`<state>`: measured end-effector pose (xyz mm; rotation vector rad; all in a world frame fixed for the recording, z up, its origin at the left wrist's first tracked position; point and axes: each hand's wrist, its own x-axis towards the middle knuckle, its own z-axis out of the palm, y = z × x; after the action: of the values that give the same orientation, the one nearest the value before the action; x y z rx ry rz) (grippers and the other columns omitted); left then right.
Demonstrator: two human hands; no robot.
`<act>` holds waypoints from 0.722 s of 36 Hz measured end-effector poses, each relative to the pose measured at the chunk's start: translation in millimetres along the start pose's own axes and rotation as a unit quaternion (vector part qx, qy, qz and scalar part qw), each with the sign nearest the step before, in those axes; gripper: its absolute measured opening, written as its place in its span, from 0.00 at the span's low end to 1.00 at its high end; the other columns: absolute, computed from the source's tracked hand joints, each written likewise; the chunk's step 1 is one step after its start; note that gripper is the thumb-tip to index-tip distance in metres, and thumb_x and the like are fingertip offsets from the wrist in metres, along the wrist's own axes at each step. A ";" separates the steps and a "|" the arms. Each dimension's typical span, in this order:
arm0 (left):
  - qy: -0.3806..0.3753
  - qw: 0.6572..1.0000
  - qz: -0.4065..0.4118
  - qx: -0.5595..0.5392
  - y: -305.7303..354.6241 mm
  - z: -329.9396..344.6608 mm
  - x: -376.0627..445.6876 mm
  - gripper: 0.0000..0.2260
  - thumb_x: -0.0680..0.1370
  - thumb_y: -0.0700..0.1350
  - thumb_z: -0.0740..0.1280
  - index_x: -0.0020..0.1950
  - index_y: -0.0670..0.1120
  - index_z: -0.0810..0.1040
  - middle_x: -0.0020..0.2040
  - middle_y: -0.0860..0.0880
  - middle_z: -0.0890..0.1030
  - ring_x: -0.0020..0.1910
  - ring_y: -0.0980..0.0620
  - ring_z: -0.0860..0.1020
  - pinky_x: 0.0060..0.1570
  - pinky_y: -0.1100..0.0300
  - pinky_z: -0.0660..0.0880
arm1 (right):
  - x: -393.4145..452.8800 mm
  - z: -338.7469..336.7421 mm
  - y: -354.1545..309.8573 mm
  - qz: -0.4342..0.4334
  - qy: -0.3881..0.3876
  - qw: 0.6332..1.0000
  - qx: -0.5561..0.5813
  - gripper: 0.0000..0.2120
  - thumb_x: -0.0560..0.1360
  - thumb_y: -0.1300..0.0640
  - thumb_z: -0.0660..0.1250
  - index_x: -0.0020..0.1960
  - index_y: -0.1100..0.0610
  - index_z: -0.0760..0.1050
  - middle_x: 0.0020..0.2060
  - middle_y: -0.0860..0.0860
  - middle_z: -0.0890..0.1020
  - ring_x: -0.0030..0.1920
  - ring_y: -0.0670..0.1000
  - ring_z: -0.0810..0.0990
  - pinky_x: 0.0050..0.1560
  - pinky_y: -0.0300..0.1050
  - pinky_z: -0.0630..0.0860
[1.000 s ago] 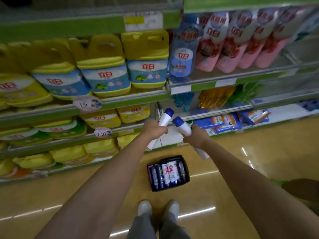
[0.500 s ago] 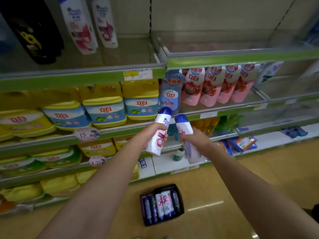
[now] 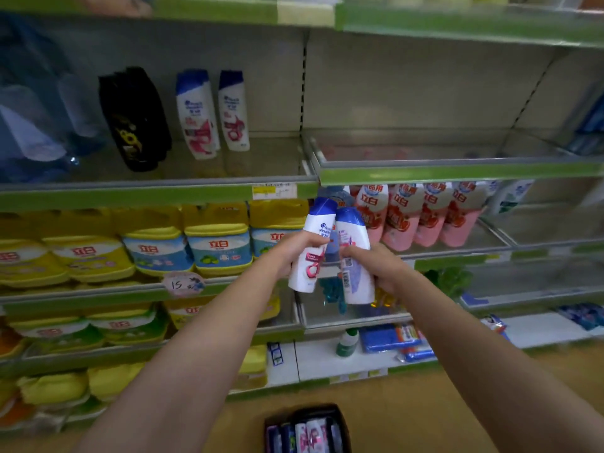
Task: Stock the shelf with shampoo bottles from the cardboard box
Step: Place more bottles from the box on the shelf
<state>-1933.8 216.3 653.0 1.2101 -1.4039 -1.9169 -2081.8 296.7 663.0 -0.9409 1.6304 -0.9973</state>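
Note:
My left hand (image 3: 295,251) grips a white shampoo bottle with a blue cap (image 3: 313,246), held upright. Right beside it, my right hand (image 3: 376,266) holds a second white bottle (image 3: 354,256) with its barcode side toward me. Both bottles are in front of the yellow jug shelf, below the shampoo shelf (image 3: 157,191). On that shelf stand two matching shampoo bottles (image 3: 197,116) (image 3: 233,111) and several black bottles (image 3: 134,119). The dark cardboard box (image 3: 307,428) sits on the floor at the bottom with several bottles lying inside.
Yellow detergent jugs (image 3: 219,240) fill the lower left shelves. Pink refill pouches (image 3: 428,214) stand on the shelf at right. A bare shelf section (image 3: 457,165) lies to the right of the shampoo bottles. Blue packs (image 3: 389,338) lie on the lowest shelf.
Both hands have risen with their bottles from near the floor box to mid-shelf height. The view has tilted up, bringing the shampoo shelf into sight.

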 end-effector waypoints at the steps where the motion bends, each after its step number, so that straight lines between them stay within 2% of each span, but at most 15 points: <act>1: -0.005 1.000 0.007 -0.006 3.3 0.1 -3.1 0.03 0.74 0.38 0.66 0.47 0.43 0.76 0.34 0.46 0.81 0.31 0.50 0.78 0.37 0.58 0.74 | -1.1 1.1 -4.0 -0.007 -0.003 1.000 0.002 0.09 0.74 0.59 0.68 0.53 0.57 0.74 0.41 0.55 0.82 0.40 0.54 0.81 0.43 0.48 0.78; 3: -0.007 1.000 0.020 -0.018 10.2 0.3 -11.1 0.03 0.75 0.38 0.65 0.47 0.44 0.76 0.32 0.47 0.82 0.29 0.52 0.79 0.35 0.59 0.76 | -3.4 5.5 -13.4 -0.023 -0.010 1.000 0.012 0.07 0.74 0.59 0.67 0.51 0.55 0.73 0.41 0.55 0.82 0.41 0.54 0.82 0.44 0.49 0.79; 5: -0.003 0.999 0.031 -0.027 15.7 -0.3 -18.3 0.03 0.76 0.38 0.64 0.47 0.44 0.77 0.33 0.47 0.83 0.30 0.51 0.81 0.35 0.59 0.78 | -2.8 11.1 -21.6 -0.045 -0.025 0.998 0.030 0.10 0.74 0.60 0.67 0.55 0.54 0.73 0.46 0.57 0.83 0.46 0.57 0.82 0.51 0.55 0.79; 6: 0.000 0.999 0.039 -0.030 18.0 -1.3 -21.4 0.04 0.75 0.38 0.65 0.48 0.43 0.77 0.36 0.45 0.83 0.32 0.50 0.81 0.37 0.57 0.79 | -3.8 14.5 -26.3 -0.052 -0.032 0.997 0.037 0.11 0.74 0.61 0.67 0.56 0.55 0.72 0.47 0.57 0.83 0.48 0.57 0.82 0.53 0.57 0.78; 9: 0.011 0.997 0.064 -0.036 26.6 -5.3 -27.8 0.09 0.74 0.38 0.66 0.53 0.41 0.78 0.47 0.39 0.82 0.41 0.43 0.80 0.50 0.49 0.77 | -8.6 26.1 -41.7 -0.063 -0.073 0.993 0.070 0.07 0.76 0.57 0.64 0.54 0.55 0.74 0.45 0.56 0.83 0.45 0.55 0.82 0.53 0.54 0.78; 12: 0.015 0.997 0.071 -0.036 40.1 -12.5 -37.2 0.04 0.75 0.39 0.64 0.49 0.43 0.77 0.40 0.43 0.82 0.39 0.45 0.78 0.48 0.52 0.75 | -12.4 34.9 -58.3 -0.025 -0.088 0.983 0.158 0.15 0.78 0.47 0.59 0.52 0.57 0.76 0.45 0.57 0.82 0.44 0.55 0.80 0.49 0.51 0.77; 14: 0.012 0.996 0.078 -0.037 49.8 -19.1 -42.3 0.04 0.76 0.39 0.64 0.49 0.43 0.77 0.40 0.44 0.82 0.39 0.46 0.78 0.49 0.51 0.75 | -10.5 38.7 -69.0 -0.021 -0.085 0.979 0.186 0.19 0.79 0.44 0.55 0.52 0.57 0.76 0.44 0.58 0.82 0.44 0.56 0.80 0.47 0.50 0.76; 16: 0.012 0.995 0.090 -0.032 58.9 -27.1 -45.6 0.04 0.76 0.39 0.63 0.49 0.43 0.76 0.42 0.44 0.81 0.39 0.46 0.79 0.48 0.52 0.75 | -7.9 43.4 -78.8 -0.027 -0.086 0.979 0.183 0.19 0.79 0.45 0.53 0.51 0.57 0.75 0.41 0.57 0.83 0.42 0.55 0.80 0.45 0.49 0.76; 19: 0.011 0.995 0.094 -0.037 71.0 -36.1 -50.7 0.04 0.77 0.39 0.62 0.47 0.44 0.76 0.38 0.44 0.81 0.37 0.47 0.78 0.44 0.54 0.76 | -3.4 52.5 -91.5 -0.042 -0.090 0.981 0.164 0.16 0.80 0.48 0.53 0.48 0.57 0.75 0.33 0.54 0.83 0.38 0.52 0.78 0.39 0.47 0.75; 22: 0.033 0.992 0.112 -0.039 78.9 -48.5 -50.0 0.04 0.76 0.38 0.62 0.47 0.43 0.77 0.39 0.43 0.81 0.36 0.47 0.78 0.43 0.54 0.76 | 3.2 61.9 -101.6 -0.058 -0.091 0.986 0.125 0.15 0.79 0.47 0.56 0.48 0.56 0.75 0.39 0.55 0.80 0.40 0.52 0.77 0.42 0.47 0.74; 26: 0.055 0.986 0.149 -0.049 88.9 -67.5 -45.9 0.06 0.74 0.36 0.65 0.49 0.42 0.78 0.46 0.40 0.81 0.41 0.43 0.79 0.52 0.49 0.76 | 17.7 75.2 -111.0 -0.082 -0.109 0.987 0.085 0.15 0.78 0.46 0.60 0.52 0.57 0.75 0.40 0.55 0.80 0.39 0.52 0.78 0.45 0.47 0.74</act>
<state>-1863.9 185.3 746.4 0.9820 -1.3319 -1.6676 -1999.9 226.9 744.9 -1.0414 1.2822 -1.0861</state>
